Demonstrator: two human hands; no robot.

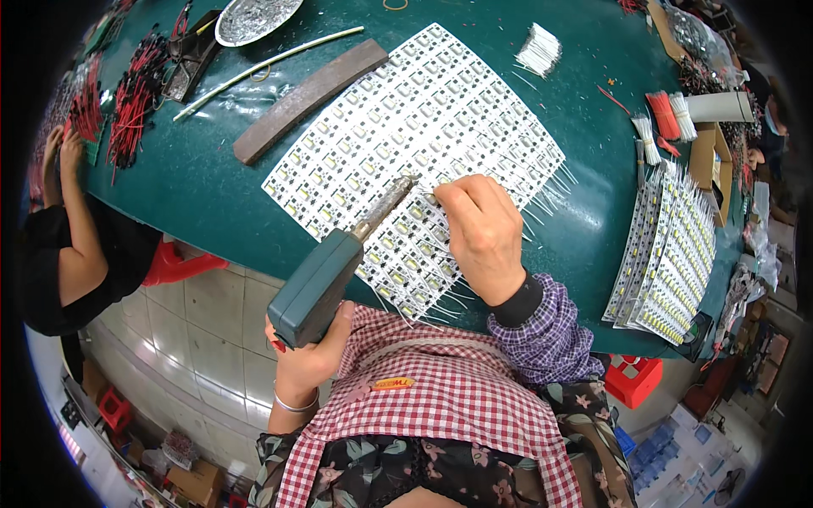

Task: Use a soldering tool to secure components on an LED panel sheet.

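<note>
My left hand (pixel 306 364) is wrapped round the handle of a dark green soldering gun (pixel 320 284). The gun's metal tip (pixel 391 201) points up and right over a large white panel of small circuit boards (pixel 364 127). Just right of the tip, the thumb and forefinger of my right hand (pixel 484 229) are pinched together close above the panel. Whatever lies between those fingers is too small or hidden to make out. Thin white wires (pixel 546 199) stick out from the panel's right and lower parts, some passing beneath my right hand.
A brown bar (pixel 309 102) lies along the panel's upper left edge, with a pale rod (pixel 267 72) beyond. White wire bundles (pixel 539 51) lie at the back. Wired panels (pixel 669 254) are stacked at right, near red wires (pixel 663 116). Another person's arm (pixel 78 229) is at left.
</note>
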